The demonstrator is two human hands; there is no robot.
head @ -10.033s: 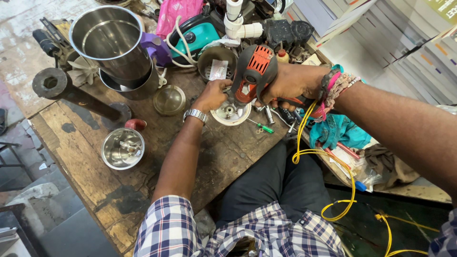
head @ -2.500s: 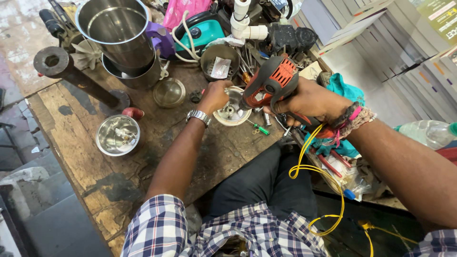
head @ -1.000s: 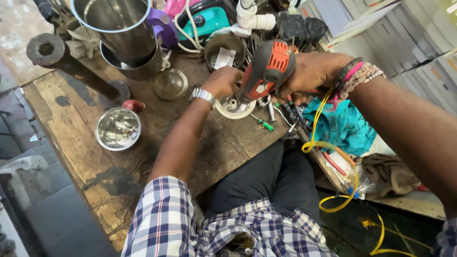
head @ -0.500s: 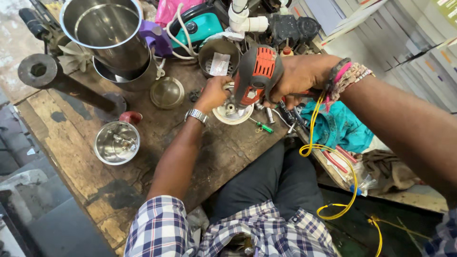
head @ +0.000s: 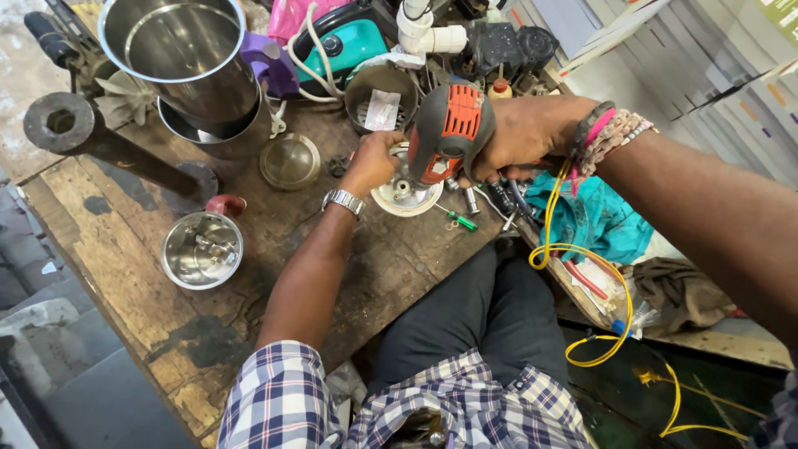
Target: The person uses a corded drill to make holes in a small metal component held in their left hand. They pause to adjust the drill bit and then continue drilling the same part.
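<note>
Two hands [head: 374, 162]: orange drill [head: 449, 133]; perhaps-plastic white disc [head: 406, 195].

Bare counter [head: 125, 291] from 6 to 8 o'clock of the white disc [head: 407, 195]; 10 to 1 is jammed by steel jars [head: 187, 62], teal appliance [head: 353, 41], pipe fittings [head: 424, 29].

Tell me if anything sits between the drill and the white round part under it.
Nothing visible does. The right hand holds the drill directly over the white round part, which the left hand steadies at its edge.
</note>
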